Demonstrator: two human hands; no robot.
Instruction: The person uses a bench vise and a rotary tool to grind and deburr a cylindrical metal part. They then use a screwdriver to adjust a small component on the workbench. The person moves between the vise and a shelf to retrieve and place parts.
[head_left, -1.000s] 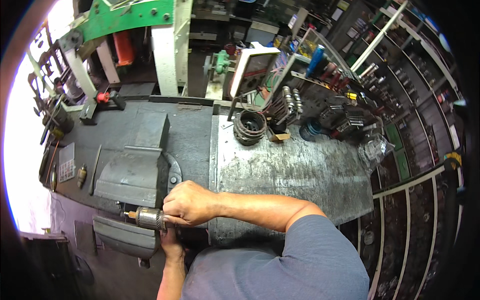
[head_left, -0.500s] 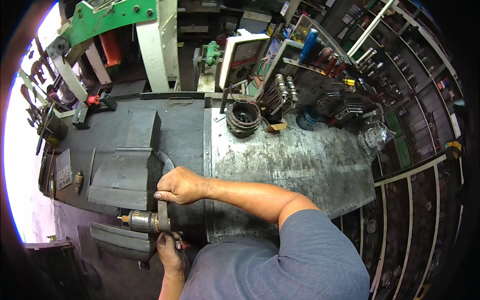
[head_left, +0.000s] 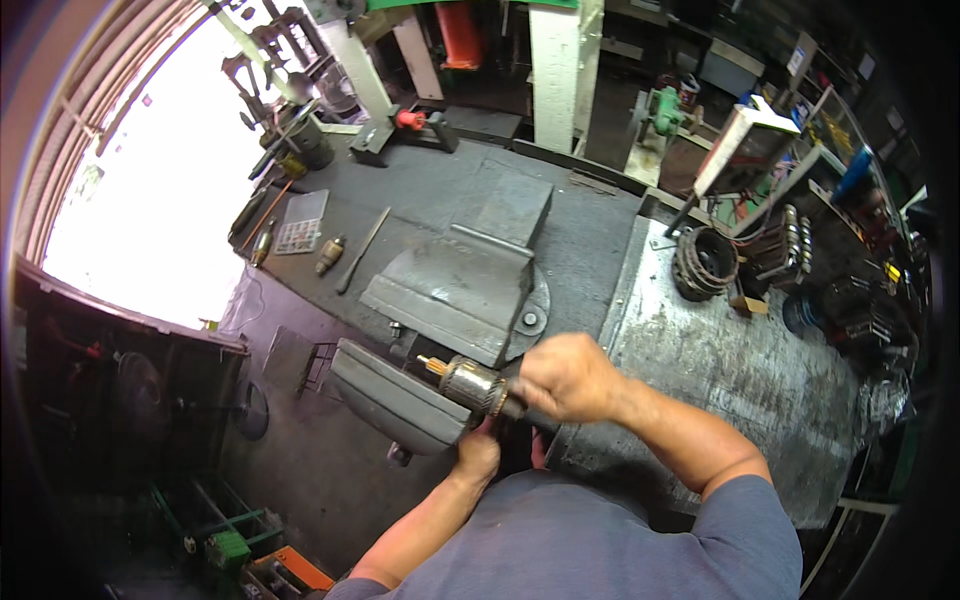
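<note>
A metal armature [head_left: 465, 382] with a copper-coloured end lies crosswise between the wide grey jaws of a bench vise [head_left: 430, 295]. My right hand [head_left: 568, 378], blurred, is closed at the armature's right end, on a dark narrow strip [head_left: 508, 404] that passes around that end. My left hand [head_left: 478, 452] is below that end, near the front jaw, with its fingers curled and partly hidden, so what it grips is unclear. On the bench beyond the vise lie a long thin bar [head_left: 365, 248], a small cylindrical part [head_left: 330, 255] and a compartment box [head_left: 300, 225].
A cylindrical housing [head_left: 705, 262] stands on the worn metal plate [head_left: 730, 400] at right, beside racks of tools [head_left: 840, 250]. Uprights of a white frame [head_left: 550, 80] rise behind the bench. At left are a bright opening [head_left: 150, 180] and a green metal cart [head_left: 225, 540] on the floor.
The view has turned leftward, so the bench appears further right. The strip came into sight around the armature's end; my right hand, raised with it half a second ago, is now lower, beside that end.
</note>
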